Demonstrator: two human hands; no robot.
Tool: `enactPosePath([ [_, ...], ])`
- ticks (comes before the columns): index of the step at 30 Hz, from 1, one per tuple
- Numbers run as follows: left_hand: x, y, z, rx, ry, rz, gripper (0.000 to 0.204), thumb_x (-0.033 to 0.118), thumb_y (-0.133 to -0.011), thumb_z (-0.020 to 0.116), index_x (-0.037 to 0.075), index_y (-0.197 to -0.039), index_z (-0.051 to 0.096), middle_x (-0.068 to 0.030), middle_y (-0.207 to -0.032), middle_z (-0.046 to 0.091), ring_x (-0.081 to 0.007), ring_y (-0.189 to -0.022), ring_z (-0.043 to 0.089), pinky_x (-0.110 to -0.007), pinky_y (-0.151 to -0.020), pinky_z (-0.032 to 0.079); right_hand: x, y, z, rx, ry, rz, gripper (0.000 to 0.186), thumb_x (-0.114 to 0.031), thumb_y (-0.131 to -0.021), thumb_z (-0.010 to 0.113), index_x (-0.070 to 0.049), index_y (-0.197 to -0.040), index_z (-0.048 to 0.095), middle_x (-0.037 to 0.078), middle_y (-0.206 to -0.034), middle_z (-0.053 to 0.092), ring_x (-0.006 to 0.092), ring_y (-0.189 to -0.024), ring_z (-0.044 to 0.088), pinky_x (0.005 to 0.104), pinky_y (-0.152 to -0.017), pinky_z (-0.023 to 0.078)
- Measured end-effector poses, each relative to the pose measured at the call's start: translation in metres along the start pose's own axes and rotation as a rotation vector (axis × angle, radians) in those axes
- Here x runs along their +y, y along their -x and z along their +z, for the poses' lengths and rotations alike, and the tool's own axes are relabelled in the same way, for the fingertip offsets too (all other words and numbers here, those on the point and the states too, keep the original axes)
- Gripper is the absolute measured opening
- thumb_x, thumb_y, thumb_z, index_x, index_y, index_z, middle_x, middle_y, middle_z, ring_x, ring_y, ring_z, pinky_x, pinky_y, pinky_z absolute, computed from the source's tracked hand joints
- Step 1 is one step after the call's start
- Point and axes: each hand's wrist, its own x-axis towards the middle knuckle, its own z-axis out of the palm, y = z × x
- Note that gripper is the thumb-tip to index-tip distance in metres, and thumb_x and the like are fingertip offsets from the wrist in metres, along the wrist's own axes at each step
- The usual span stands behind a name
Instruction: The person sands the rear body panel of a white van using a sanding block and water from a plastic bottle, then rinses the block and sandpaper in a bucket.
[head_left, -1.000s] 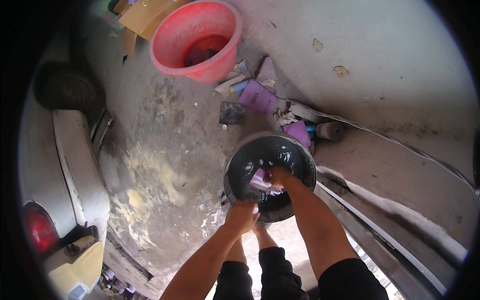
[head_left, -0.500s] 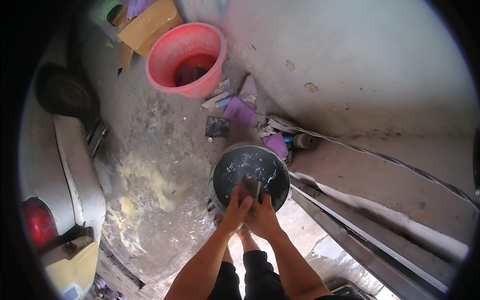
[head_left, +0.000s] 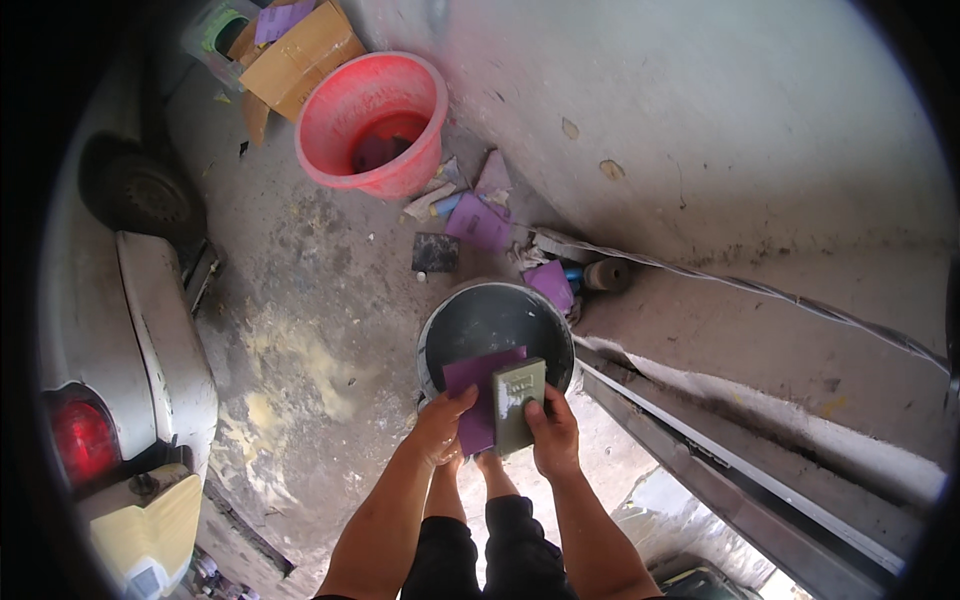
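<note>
My left hand (head_left: 438, 425) pinches a sheet of purple sandpaper (head_left: 472, 385) by its left edge, thumb on top. In my right hand (head_left: 556, 438) is a flat grey-green sanding block (head_left: 519, 400), the thumb lying across its face. A whitish wet-looking patch shows on the block's upper part. The block partly covers the right side of the sheet. Both things are above the near side of a dark round bucket (head_left: 480, 322); they hide part of its inside.
Beyond the bucket lie purple sandpaper pieces (head_left: 478, 222) and a black square (head_left: 435, 252). A red basin (head_left: 405, 180) and a cardboard box (head_left: 305, 60) stand farther off. A vehicle's bumper (head_left: 165, 340) is on the left. A twisted cable (head_left: 735, 283) runs along the right wall.
My hands have moved apart from close together inside the bucket. The sandpaper and block have come up toward me and are now side by side, the sheet clearly visible.
</note>
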Motion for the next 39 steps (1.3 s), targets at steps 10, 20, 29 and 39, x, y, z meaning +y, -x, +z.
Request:
enactPosePath([
  [10,0.004,0.015,0.014,-0.121,0.123,0.027,0.035,0.018,-0.101,0.048,0.0,-0.131,0.048,-0.0127,-0.124,0.057,-0.022,-0.114,0.056,-0.036,-0.1,0.045,-0.015,-0.001,0.021,0.028,0.291,-0.257,0.038,-0.023,-0.095,0.059,-0.002,-0.127,0.055,0.012,-0.118,0.048,0.0228,-0.111,0.048,0.0325,-0.097,0.038],
  [20,-0.002,0.008,0.005,-0.142,0.043,0.04,0.038,0.022,-0.102,0.043,0.003,-0.136,0.042,-0.0117,-0.132,0.052,-0.0229,-0.121,0.052,-0.039,-0.103,0.044,-0.021,-0.003,0.025,0.026,0.388,-0.285,0.039,-0.017,-0.093,0.06,0.0,-0.128,0.055,0.015,-0.116,0.047,0.0252,-0.108,0.05,0.032,-0.093,0.04],
  [29,0.006,0.014,0.017,-0.173,-0.259,0.07,0.048,0.023,-0.094,0.061,0.002,-0.134,0.044,-0.0112,-0.127,0.055,-0.0213,-0.115,0.055,-0.037,-0.097,0.047,-0.013,-0.005,0.025,0.069,0.517,-0.297,0.046,-0.011,-0.087,0.064,0.0,-0.13,0.052,0.018,-0.116,0.048,0.0301,-0.108,0.05,0.0347,-0.092,0.042],
  [39,-0.013,0.012,-0.019,-0.17,-0.285,0.056,0.05,0.022,-0.09,0.067,0.0,-0.13,0.047,-0.0104,-0.121,0.058,-0.0181,-0.11,0.056,-0.034,-0.092,0.047,0.002,-0.006,0.015,-0.046,0.252,0.236,0.042,-0.006,-0.086,0.066,0.002,-0.124,0.05,0.008,-0.108,0.061,0.0127,-0.099,0.058,0.0282,-0.085,0.049],
])
